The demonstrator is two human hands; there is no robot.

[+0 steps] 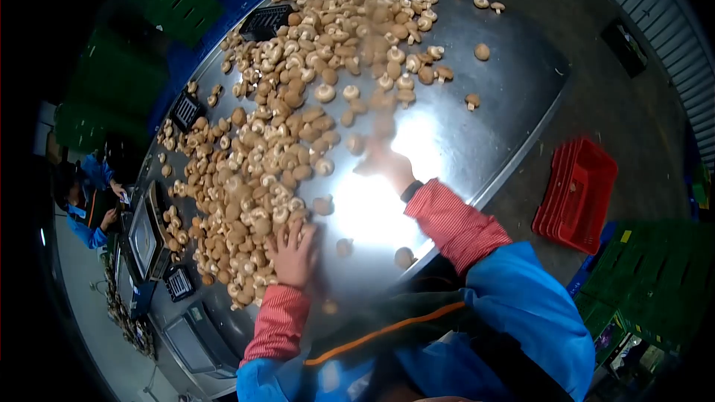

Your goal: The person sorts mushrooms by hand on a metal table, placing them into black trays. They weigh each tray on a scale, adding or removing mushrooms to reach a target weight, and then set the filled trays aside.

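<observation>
Mushrooms (233,211), heaped over the left and middle of the table (510,33): press lightly with the left grip (294,257), loosely spread at the heap's edge, clasping nothing visible. Cannot tell opening or hold of the blurred right grip (389,165); move gently.

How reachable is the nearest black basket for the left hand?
Probably yes, but only over the mushrooms heaped between the left hand and the black basket; nothing else visibly blocks it.

Glossy metal tabletop (518,59); matt mushrooms (249,156); plastic crates (553,197); cloth sleeves (458,227).
</observation>
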